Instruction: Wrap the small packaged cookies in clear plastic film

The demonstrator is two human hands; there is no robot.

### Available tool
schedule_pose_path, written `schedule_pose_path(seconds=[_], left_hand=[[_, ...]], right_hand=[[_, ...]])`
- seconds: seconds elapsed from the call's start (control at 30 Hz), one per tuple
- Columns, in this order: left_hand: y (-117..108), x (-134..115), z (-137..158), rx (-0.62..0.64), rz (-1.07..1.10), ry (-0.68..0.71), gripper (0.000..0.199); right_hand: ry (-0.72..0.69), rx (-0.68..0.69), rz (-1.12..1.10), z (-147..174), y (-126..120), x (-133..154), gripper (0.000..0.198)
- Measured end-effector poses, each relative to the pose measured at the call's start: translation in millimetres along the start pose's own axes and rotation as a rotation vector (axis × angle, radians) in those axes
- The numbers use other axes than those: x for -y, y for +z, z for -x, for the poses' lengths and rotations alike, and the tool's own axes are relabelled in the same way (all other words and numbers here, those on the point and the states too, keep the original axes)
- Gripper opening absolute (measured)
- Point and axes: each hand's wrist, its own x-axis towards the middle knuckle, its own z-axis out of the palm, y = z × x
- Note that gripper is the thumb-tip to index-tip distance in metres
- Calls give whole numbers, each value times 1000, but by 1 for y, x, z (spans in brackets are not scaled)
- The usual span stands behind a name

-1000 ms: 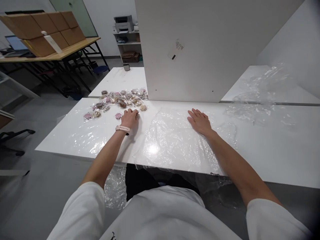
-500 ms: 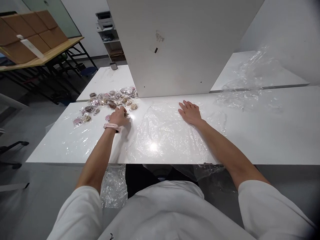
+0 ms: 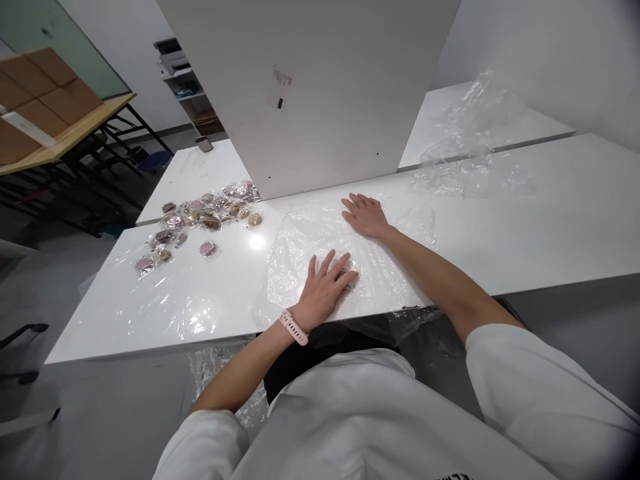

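My left hand, with a pink wristband, lies over the near part of a clear plastic sheet. Its fingers are spread. Something small and brownish shows partly between the thumb and index finger; I cannot make out whether it is gripped. Farther back, my right hand rests flat on the same sheet, fingers apart and holding nothing. To the left lies a cluster of small round items in clear wrappers, brown, pink and tan. A single pink wrapped item sits apart from them.
A tall white panel stands at the back of the white table. Crumpled clear plastic lies at the back right. More plastic film hangs below the front edge. A grey cup stands at the far left, beyond which are cardboard boxes.
My left hand has moved right and nearer, from the wrapped items onto the plastic sheet, and its fingers have spread. The right hand stays on the sheet. The view has turned slightly.
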Motion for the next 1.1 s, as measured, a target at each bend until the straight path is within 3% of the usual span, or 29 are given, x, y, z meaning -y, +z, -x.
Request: schedule_pose_path(seconds=[0.1,0.2,0.27,0.33,0.43,0.47,0.53,0.57,0.63,0.7,0.8,0.9,1.0,1.1], left_hand=[[-3,8,26,-43,64,-49,76],[-8,10,63,-34,119,-79,103],[-8,7,87,-50,113,-118,101],[-6,2,102,-85,108,-151,94],[0,-8,100,-129,145,-129,87],[1,-12,95,-140,170,-116,86],[3,-19,80,-156,237,-96,85],[3,-22,72,-166,272,-86,85],[1,-28,58,-194,314,-67,80],[0,-31,48,-227,283,-72,67],[-1,-30,40,-221,131,-82,47],[-3,-25,33,-164,42,2,36],[-7,-25,21,-190,82,94,33],[-8,-29,-1,-178,133,139,30]], right_hand=[[62,15,-154,2,-25,8,59],[86,-84,-328,40,-72,14,58],[21,-282,-490,94,-100,15,44],[55,-572,-570,164,-112,15,28],[381,-1075,-652,267,-85,13,40],[534,-1092,-727,294,-65,12,44],[855,-823,-948,330,-22,15,38],[917,-637,-1092,340,-1,18,37],[909,-364,-1308,346,31,26,48],[794,-214,-1457,340,48,36,59],[705,-140,-1619,324,56,47,57],[779,-205,-1691,313,60,48,48],[808,-230,-1692,308,66,44,47],[739,-129,-1748,305,65,43,50]])
